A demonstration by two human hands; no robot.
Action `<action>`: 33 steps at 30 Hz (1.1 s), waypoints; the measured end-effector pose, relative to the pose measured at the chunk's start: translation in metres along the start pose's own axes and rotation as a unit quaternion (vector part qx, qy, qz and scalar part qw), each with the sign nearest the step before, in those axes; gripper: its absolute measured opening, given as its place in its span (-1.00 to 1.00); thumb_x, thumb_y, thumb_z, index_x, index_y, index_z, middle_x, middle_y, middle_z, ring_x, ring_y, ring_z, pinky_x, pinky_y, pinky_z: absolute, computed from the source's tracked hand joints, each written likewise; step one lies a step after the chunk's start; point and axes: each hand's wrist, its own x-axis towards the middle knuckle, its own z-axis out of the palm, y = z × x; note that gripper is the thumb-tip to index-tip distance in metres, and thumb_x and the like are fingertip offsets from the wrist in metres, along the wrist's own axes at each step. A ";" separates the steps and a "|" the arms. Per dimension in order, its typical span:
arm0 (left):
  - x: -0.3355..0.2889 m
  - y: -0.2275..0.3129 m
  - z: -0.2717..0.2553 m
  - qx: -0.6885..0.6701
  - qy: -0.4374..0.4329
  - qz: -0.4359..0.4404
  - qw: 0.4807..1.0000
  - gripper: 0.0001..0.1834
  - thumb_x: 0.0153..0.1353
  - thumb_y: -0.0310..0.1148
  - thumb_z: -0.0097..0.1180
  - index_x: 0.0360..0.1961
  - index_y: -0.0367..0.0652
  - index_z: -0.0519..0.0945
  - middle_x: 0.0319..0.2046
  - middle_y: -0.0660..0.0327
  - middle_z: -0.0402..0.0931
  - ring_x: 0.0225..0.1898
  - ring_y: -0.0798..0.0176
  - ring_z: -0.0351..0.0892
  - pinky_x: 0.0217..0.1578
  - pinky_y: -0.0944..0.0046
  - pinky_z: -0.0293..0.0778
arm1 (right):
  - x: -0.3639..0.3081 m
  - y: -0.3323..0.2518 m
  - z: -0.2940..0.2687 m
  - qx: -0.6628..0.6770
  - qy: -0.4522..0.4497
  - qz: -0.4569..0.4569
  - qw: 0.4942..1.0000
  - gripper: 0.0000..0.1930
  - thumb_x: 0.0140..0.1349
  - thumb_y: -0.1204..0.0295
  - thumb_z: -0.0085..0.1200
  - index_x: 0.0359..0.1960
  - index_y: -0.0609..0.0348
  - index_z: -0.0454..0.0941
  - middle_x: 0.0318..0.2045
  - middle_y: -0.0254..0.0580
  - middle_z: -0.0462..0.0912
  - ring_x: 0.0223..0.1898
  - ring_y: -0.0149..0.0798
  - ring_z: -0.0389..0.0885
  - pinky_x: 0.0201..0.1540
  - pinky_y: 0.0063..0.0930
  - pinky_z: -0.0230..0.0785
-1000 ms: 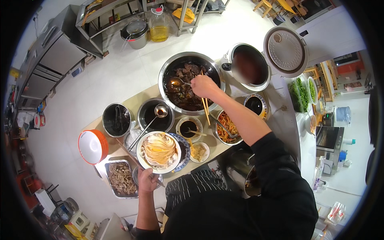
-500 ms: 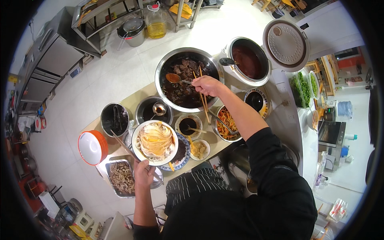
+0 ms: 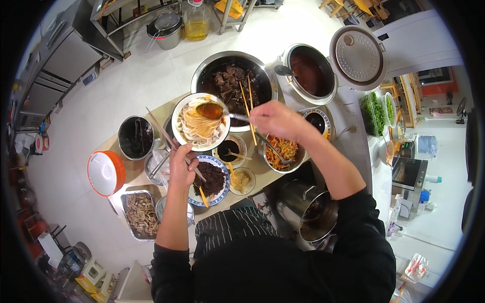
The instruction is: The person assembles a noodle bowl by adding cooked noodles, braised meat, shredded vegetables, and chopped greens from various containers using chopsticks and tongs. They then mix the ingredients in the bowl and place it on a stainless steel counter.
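My left hand [image 3: 183, 166] grips a white bowl [image 3: 176, 132] by its near rim, and a pair of long chopsticks [image 3: 159, 123] is held across the same hand. Pale noodles [image 3: 193, 134] with brownish sauce fill the bowl. My right hand [image 3: 278, 120], a little blurred, is closed round the handle of a spoon [image 3: 209, 111]. The spoon's reddish-brown head is over the noodles; whether it touches them I cannot tell. Behind the bowl stands a large metal basin [image 3: 273, 83] of dark meat chunks [image 3: 228, 83] in dark liquid, with wooden chopsticks [image 3: 244, 98] leaning in it.
Around the bowl are a plate [image 3: 223, 164] of dark crumbly food, shredded vegetables [image 3: 283, 150], a dark sauce bowl [image 3: 244, 143] and a dish of pale paste [image 3: 243, 182]. Stacked bowls [image 3: 103, 173] and a food tray [image 3: 132, 233] lie left. A red-soup pot [image 3: 331, 93] stands right.
The bowl has moved up and slightly right, toward the basin. The spoon has left the basin and is now over the noodles. My right hand has shifted right and nearer.
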 end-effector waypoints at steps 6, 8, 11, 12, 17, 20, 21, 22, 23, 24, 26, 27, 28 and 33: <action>-0.006 -0.010 0.008 -0.010 0.000 0.001 1.000 -0.68 0.19 -0.46 0.10 -0.02 0.00 0.40 -0.24 0.40 0.48 -0.46 0.58 0.36 -0.72 0.58 0.08 | -0.014 -0.002 0.032 -0.177 0.188 -0.171 0.951 -0.82 0.29 0.41 0.01 -0.44 0.27 0.48 -0.58 0.14 0.52 -0.51 0.20 0.52 -0.43 -0.11 0.38; -0.010 -0.009 0.006 -0.014 0.004 -0.001 1.000 -0.67 0.19 -0.47 0.10 -0.02 0.01 0.41 -0.25 0.40 0.48 -0.48 0.58 0.34 -0.72 0.58 0.08 | -0.022 0.001 0.036 -0.210 0.217 -0.209 0.930 -0.87 0.25 0.47 0.04 -0.43 0.25 0.49 -0.57 0.12 0.54 -0.46 0.21 0.57 -0.44 -0.07 0.40; -0.014 -0.013 0.003 -0.020 0.006 -0.009 1.000 -0.67 0.18 -0.47 0.09 -0.01 0.00 0.42 -0.26 0.40 0.49 -0.49 0.59 0.34 -0.73 0.57 0.08 | -0.033 0.002 0.042 -0.256 0.243 -0.244 0.903 -0.85 0.26 0.47 0.06 -0.44 0.28 0.48 -0.57 0.10 0.55 -0.53 0.20 0.52 -0.50 -0.14 0.37; -0.014 -0.013 0.001 -0.025 0.004 -0.012 1.000 -0.67 0.18 -0.47 0.09 -0.02 0.00 0.43 -0.25 0.40 0.49 -0.49 0.59 0.35 -0.73 0.57 0.08 | -0.035 0.002 0.041 -0.204 0.245 -0.232 0.919 -0.83 0.28 0.46 0.06 -0.44 0.30 0.47 -0.59 0.09 0.53 -0.57 0.15 0.47 -0.50 -0.17 0.35; -0.020 -0.007 -0.014 -0.046 -0.003 0.003 0.999 -0.68 0.18 -0.45 0.10 -0.02 -0.03 0.44 -0.26 0.40 0.51 -0.47 0.60 0.37 -0.73 0.57 0.09 | -0.018 0.009 0.030 -0.031 0.192 -0.082 0.977 -0.77 0.33 0.39 0.02 -0.42 0.32 0.45 -0.66 0.03 0.40 -0.62 -0.15 0.16 -0.50 -0.29 0.22; -0.026 -0.002 -0.026 -0.042 0.001 0.028 0.999 -0.65 0.17 -0.44 0.11 0.01 -0.07 0.43 -0.23 0.36 0.53 -0.46 0.58 0.40 -0.72 0.57 0.09 | 0.005 0.025 0.039 -0.198 0.216 -0.079 0.953 -0.81 0.24 0.46 0.00 -0.47 0.33 0.55 -0.55 0.13 0.61 -0.49 0.08 0.62 -0.39 -0.15 0.43; -0.028 0.000 -0.030 -0.032 0.018 0.024 0.999 -0.64 0.17 -0.43 0.11 0.02 -0.08 0.43 -0.22 0.35 0.54 -0.45 0.58 0.42 -0.72 0.57 0.09 | 0.015 0.030 0.048 -0.270 0.211 -0.066 0.937 -0.82 0.21 0.49 -0.01 -0.46 0.35 0.57 -0.54 0.12 0.63 -0.48 0.04 0.64 -0.34 -0.18 0.47; -0.031 0.004 -0.036 -0.037 -0.006 0.041 0.998 -0.64 0.17 -0.43 0.11 0.02 -0.08 0.43 -0.20 0.33 0.55 -0.44 0.58 0.44 -0.72 0.56 0.10 | 0.022 0.035 0.057 -0.340 0.193 -0.036 0.920 -0.84 0.18 0.52 -0.01 -0.46 0.36 0.59 -0.54 0.12 0.65 -0.46 -0.01 0.66 -0.30 -0.22 0.51; -0.034 0.006 -0.040 -0.024 0.016 0.032 0.999 -0.64 0.17 -0.43 0.11 0.03 -0.08 0.43 -0.19 0.33 0.56 -0.43 0.58 0.45 -0.72 0.56 0.10 | 0.026 0.041 0.061 -0.376 0.156 -0.037 0.912 -0.84 0.13 0.54 0.01 -0.45 0.30 0.65 -0.44 0.18 0.68 -0.28 0.02 0.73 -0.19 -0.20 0.59; -0.036 0.007 -0.045 -0.023 0.018 0.032 0.999 -0.63 0.18 -0.43 0.11 0.03 -0.08 0.43 -0.18 0.33 0.56 -0.43 0.58 0.46 -0.72 0.56 0.10 | 0.031 0.045 0.068 -0.403 0.136 -0.021 0.905 -0.85 0.13 0.53 0.04 -0.44 0.28 0.67 -0.45 0.11 0.70 -0.30 0.00 0.74 -0.22 -0.23 0.60; -0.040 0.006 -0.052 -0.032 0.020 0.027 0.999 -0.63 0.18 -0.43 0.10 0.04 -0.07 0.43 -0.18 0.33 0.56 -0.43 0.58 0.46 -0.72 0.56 0.11 | 0.041 0.048 0.084 -0.451 0.109 -0.005 0.886 -0.87 0.13 0.50 0.10 -0.42 0.23 0.71 -0.46 -0.01 0.72 -0.33 -0.05 0.75 -0.27 -0.29 0.61; -0.042 0.005 -0.055 -0.041 0.020 0.024 0.999 -0.63 0.18 -0.43 0.10 0.04 -0.06 0.43 -0.18 0.34 0.56 -0.43 0.58 0.46 -0.72 0.56 0.11 | 0.047 0.047 0.090 -0.466 0.079 0.016 0.881 -0.87 0.12 0.50 0.12 -0.39 0.20 0.73 -0.39 -0.03 0.74 -0.29 -0.12 0.76 -0.26 -0.34 0.61; -0.044 0.005 -0.058 -0.042 0.032 0.023 0.998 -0.63 0.18 -0.43 0.10 0.04 -0.06 0.43 -0.18 0.35 0.56 -0.44 0.58 0.45 -0.72 0.55 0.11 | 0.051 0.045 0.095 -0.453 0.075 0.012 0.888 -0.86 0.13 0.50 0.11 -0.38 0.20 0.73 -0.37 -0.01 0.74 -0.28 -0.10 0.76 -0.25 -0.32 0.61; -0.055 0.000 -0.059 -0.044 0.026 0.031 0.998 -0.63 0.17 -0.43 0.10 0.03 -0.05 0.44 -0.18 0.38 0.56 -0.46 0.59 0.41 -0.72 0.56 0.11 | 0.055 0.041 0.104 -0.407 0.041 0.007 0.913 -0.81 0.20 0.52 0.00 -0.35 0.26 0.70 -0.31 0.04 0.73 -0.23 -0.05 0.75 -0.20 -0.26 0.60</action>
